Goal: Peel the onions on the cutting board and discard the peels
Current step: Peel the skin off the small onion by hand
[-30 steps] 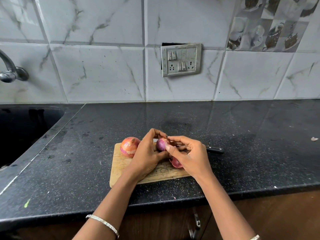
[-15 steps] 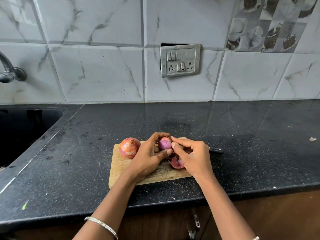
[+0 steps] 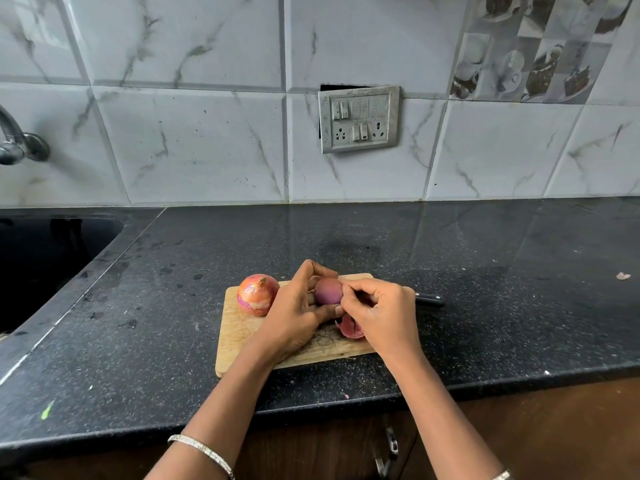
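Our left hand (image 3: pixel 298 308) cups the peeled onion (image 3: pixel 328 291) in a curled grip; our right hand (image 3: pixel 379 306), touching its right side, pinches at skin there.

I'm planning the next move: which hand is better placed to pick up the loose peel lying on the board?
Probably the right hand: the loose reddish peel lies on the wooden cutting board just beneath it, while the left hand grips the small purple onion.

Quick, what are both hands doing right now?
Left hand: closed, holding the purple onion.
Right hand: closed, fingertips pinching at that onion's right side.
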A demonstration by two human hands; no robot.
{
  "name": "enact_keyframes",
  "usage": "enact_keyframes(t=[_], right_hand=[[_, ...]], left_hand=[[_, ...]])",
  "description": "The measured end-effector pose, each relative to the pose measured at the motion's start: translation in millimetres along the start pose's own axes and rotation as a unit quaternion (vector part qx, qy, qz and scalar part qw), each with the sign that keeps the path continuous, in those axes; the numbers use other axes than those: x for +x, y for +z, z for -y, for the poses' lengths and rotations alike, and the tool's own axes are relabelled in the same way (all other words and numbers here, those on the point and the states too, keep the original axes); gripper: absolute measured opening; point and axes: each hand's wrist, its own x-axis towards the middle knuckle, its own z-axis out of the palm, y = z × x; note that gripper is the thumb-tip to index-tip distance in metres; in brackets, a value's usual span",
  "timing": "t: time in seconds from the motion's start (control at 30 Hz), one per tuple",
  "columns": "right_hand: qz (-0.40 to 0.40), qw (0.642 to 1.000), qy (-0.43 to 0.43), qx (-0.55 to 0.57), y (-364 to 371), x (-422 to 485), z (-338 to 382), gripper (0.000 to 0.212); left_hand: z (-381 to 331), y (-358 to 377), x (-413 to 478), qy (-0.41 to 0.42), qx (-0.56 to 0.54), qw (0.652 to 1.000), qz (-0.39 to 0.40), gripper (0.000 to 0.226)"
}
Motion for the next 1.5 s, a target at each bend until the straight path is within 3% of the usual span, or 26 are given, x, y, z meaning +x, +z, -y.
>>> enact_keyframes(t=[0.5,0.73,1.03,1.23,1.5], right_hand=[[-0.021,0.999,0.048,0.0,1.9,0.1,3.7,0.02],[-0.049,0.992,0.109,0.032,-0.9,1.5,1.0,0.016],[-0.083,0.988,0.124,0.041,-2.8,2.3,1.4,0.011],[-0.06,0.987,0.13,0.075,-4.8,1.2,3.1,0.008],[-0.051,0.985,0.137,0.093,-5.2,1.2,3.7,0.01]], left_hand=[[-3.2,-2.4,0.9,0.045,0.157,0.985,-0.06,0.047],[-6.1,0.3,-2.6,0.005,0.025,0.998,-0.066,0.046],[-5.7,-0.8,-1.4,-0.003,-0.038,0.999,-0.038,0.043],[-6.4,-4.2,-1.4,-0.019,-0.087,0.996,-0.013,0.046],[-11.2,-1.8,-1.7,-0.039,-0.089,0.994,-0.05,0.048]])
